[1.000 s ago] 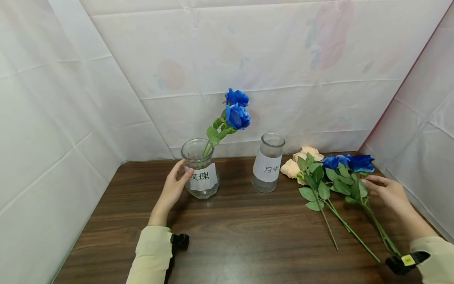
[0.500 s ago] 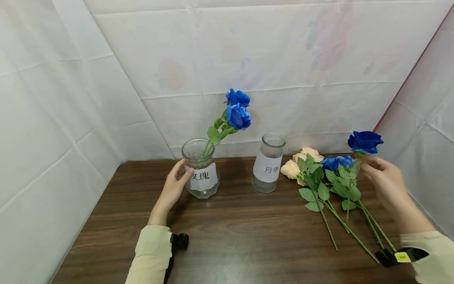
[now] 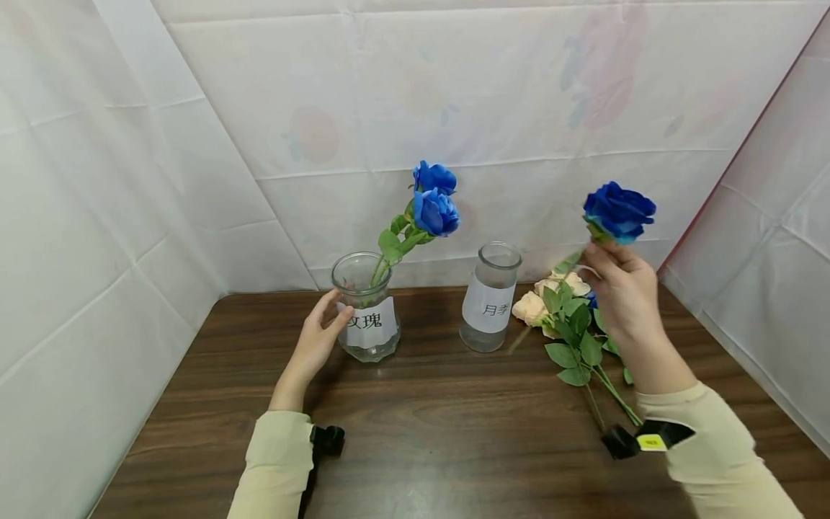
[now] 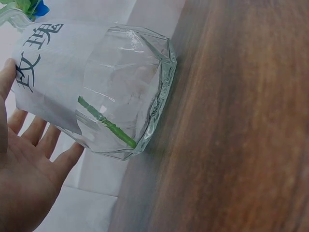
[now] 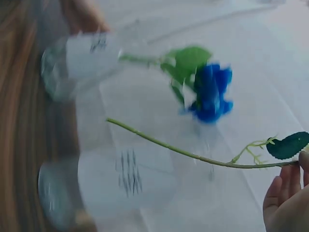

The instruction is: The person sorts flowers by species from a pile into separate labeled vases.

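Note:
My left hand (image 3: 319, 333) holds the side of a round glass vase (image 4: 130, 72), thumb on its paper label and fingers behind. Two blue roses (image 3: 436, 205) lean right out of that vase; a green stem end (image 4: 108, 123) shows through the glass. My right hand (image 3: 625, 295) pinches a dark blue rose (image 3: 619, 210) by its stem just under the bloom, up in the air over the right of the table. In the right wrist view its long thin stem (image 5: 178, 151) points toward the vases, with a leaf (image 5: 288, 145) near my fingers.
A narrower labelled glass vase (image 3: 496, 295) stands right of the round one. Cream roses (image 3: 533, 308) with leafy stems lie on the wooden table (image 3: 415, 432) at the right. Other blue blooms are mostly hidden behind my right hand. White cloth (image 3: 311, 86) hangs behind.
My right hand has lifted the dark blue rose off the flowers lying at the right and carried it up and left. My left hand has stayed at the round vase.

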### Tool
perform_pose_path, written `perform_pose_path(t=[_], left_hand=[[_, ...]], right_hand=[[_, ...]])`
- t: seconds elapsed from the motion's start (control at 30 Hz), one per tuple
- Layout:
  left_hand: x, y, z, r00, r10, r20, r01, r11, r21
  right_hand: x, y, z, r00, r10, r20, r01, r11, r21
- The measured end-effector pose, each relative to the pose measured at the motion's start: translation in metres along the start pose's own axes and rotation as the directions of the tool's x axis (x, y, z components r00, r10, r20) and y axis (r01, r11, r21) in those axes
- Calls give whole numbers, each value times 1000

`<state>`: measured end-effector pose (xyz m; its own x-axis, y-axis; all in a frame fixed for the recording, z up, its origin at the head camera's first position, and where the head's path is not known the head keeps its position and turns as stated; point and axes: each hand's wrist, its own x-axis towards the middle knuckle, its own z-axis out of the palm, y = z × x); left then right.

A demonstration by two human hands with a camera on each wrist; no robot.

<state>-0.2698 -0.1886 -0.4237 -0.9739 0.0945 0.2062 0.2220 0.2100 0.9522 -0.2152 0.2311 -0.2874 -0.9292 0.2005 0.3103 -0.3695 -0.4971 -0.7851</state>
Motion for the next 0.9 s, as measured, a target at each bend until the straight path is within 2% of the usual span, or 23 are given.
perform_pose_path(t=[0.23, 0.37, 0.47, 0.73, 0.9], left_hand=[[-1, -1, -1, 1000, 1, -3, -1, 1000, 10], [-1, -2, -1, 1000, 6, -9, -6, 1000, 12], [-1, -2, -1, 1000, 13, -8, -13, 1000, 13], [0, -2, 0, 1000, 15, -5, -15, 1000, 6], [0, -2, 0, 1000, 11, -8, -11, 1000, 11]], right_hand=[[2, 25, 56, 998, -20, -65, 27, 994, 108], [5, 38, 84, 996, -46, -83, 56, 990, 129], [7, 47, 103, 992, -69, -104, 80, 991, 109], [8, 81, 132, 983, -86, -162, 97, 993, 64], [3, 107, 143, 984, -41, -176, 54, 996, 70]])
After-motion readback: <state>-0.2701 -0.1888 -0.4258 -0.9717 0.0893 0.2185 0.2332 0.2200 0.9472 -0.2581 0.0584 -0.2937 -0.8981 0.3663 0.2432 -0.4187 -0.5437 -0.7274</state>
